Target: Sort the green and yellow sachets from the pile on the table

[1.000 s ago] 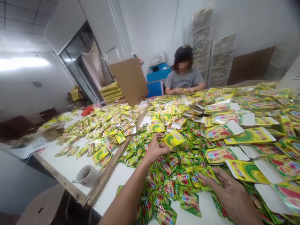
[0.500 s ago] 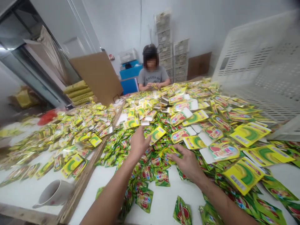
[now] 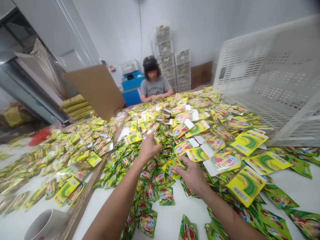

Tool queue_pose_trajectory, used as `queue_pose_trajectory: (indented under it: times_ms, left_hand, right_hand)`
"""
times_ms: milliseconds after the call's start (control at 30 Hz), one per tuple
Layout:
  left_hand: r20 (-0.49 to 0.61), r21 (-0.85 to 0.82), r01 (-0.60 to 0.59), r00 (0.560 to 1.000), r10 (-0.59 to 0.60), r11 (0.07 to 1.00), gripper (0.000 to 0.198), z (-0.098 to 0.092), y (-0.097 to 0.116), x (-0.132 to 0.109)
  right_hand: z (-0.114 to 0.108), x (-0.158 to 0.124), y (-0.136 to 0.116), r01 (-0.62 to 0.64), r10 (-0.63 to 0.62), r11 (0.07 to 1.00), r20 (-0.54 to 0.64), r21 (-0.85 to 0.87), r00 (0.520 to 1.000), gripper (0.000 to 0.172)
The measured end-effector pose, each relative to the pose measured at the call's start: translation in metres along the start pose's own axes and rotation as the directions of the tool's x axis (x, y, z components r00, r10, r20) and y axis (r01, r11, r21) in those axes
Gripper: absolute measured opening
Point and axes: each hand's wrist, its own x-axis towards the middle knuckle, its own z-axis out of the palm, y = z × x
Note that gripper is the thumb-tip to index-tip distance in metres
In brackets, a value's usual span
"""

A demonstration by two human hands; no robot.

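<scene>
A heap of green sachets (image 3: 152, 190) and yellow header cards (image 3: 246, 186) covers the white table (image 3: 175, 220). My left hand (image 3: 148, 149) is curled shut over the heap, and a corner of a yellow card (image 3: 157, 140) shows at its fingertips. Just to its right, my right hand (image 3: 193, 176) lies low on the pile, its fingers pinched on a green sachet (image 3: 172, 164). The two hands are about a hand's width apart.
A big white plastic crate (image 3: 265, 83) stands tilted at the right. A second table (image 3: 82, 203) on the left holds more packets and a white mug (image 3: 43, 225). A person in a grey shirt (image 3: 154, 87) works at the far end, near a cardboard sheet (image 3: 96, 90).
My right hand has come in from the lower right to the sachets beside my left hand. The yellow card in my left hand is now mostly hidden. The view has swung right, showing the crate.
</scene>
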Motion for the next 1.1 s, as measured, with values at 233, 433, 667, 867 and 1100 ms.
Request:
queue_pose_trajectory:
  times_ms: [233,433,667,867,1100]
  left_hand:
    - [0.029,-0.550,0.153,0.986,-0.164,0.821,0.027,-0.007,-0.028,-0.071]
    - [0.180,-0.726,0.356,0.924,-0.337,0.589,0.051,0.023,-0.037,-0.106]
    - [0.222,-0.825,0.354,0.920,-0.323,0.441,0.044,0.037,-0.037,-0.112]
    - [0.334,-0.826,0.387,0.922,-0.197,0.410,0.040,0.035,-0.040,-0.115]
    - [0.502,-0.814,0.514,0.857,-0.119,0.270,0.041,0.031,-0.031,-0.117]
  right_hand:
    - [0.001,0.000,0.001,-0.041,0.041,0.999,-0.011,-0.034,0.999,0.024]
    - [0.003,0.004,0.009,-0.065,0.073,0.997,-0.168,0.049,0.983,0.026]
    - [0.006,0.011,0.022,-0.067,0.086,0.979,-0.093,0.194,0.992,0.029]
    - [0.004,0.014,0.022,-0.077,0.124,0.946,-0.132,0.314,0.983,0.032]
    - [0.007,0.012,0.021,-0.052,0.094,0.896,-0.072,0.440,0.993,0.033]
